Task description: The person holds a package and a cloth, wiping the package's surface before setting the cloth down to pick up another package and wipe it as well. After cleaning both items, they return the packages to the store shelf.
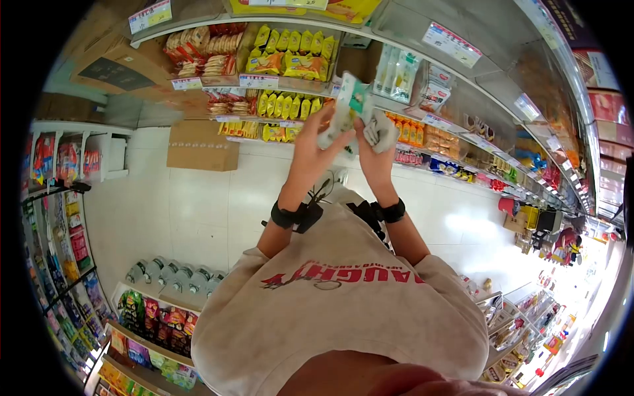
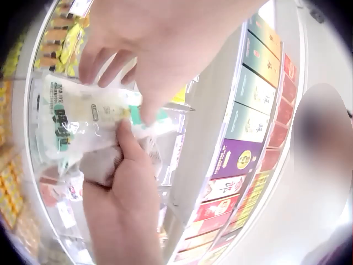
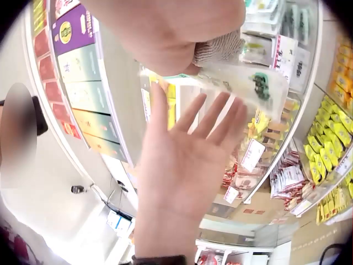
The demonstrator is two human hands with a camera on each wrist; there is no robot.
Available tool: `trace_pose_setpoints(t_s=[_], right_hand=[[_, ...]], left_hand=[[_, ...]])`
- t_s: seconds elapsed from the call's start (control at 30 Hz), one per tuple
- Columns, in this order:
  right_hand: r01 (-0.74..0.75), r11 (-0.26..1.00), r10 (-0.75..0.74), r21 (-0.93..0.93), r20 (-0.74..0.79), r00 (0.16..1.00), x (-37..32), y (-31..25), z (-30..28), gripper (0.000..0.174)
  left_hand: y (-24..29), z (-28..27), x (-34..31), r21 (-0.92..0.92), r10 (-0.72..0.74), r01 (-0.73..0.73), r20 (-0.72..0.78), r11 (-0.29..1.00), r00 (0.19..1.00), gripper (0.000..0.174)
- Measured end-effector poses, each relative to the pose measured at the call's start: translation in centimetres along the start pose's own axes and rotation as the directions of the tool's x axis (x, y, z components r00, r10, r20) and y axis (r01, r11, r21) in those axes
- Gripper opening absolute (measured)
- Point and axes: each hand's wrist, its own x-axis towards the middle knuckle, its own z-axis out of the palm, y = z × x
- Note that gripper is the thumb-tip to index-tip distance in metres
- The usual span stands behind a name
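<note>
Because it looks wrapped in thin, glossy film, the packet, held up before the shelves, should handle light, soft and slightly slippery; a broad grip along one flat edge would probably crush it least. On its left, the left hand spreads its fingers, thumb apart; whether they touch it I cannot tell. On its right, the right hand pinches it under the thumb, also holding a grey-striped bundle.
</note>
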Motion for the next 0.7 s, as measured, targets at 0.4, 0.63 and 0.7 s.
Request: trace_pose_setpoints(t_s=[0.4, 0.63, 0.7], right_hand=[[0.151, 0.968, -0.136, 0.201, -0.088, 0.987, -0.7, 0.6, -2.1, 0.035], [-0.118, 0.893, 0.171, 0.435, -0.087, 0.981, -2.6, 1.0, -10.2, 0.037], [-0.26, 0.836, 0.237, 0.482, 0.11, 0.965, -4.4, 0.6, -11.4, 0.038]], left_hand=[[1.6, 3.2, -0.6, -0.291, -0.065, 0.095, 0.112, 0.952, 0.992, 0.039], [4.7, 7.8, -1.1, -0.424, -0.157, 0.146, 0.009, 0.894, 0.988, 0.034], [4.0, 9.5, -1.1, -0.388, -0.163, 0.177, 0.069, 0.905, 0.984, 0.035]])
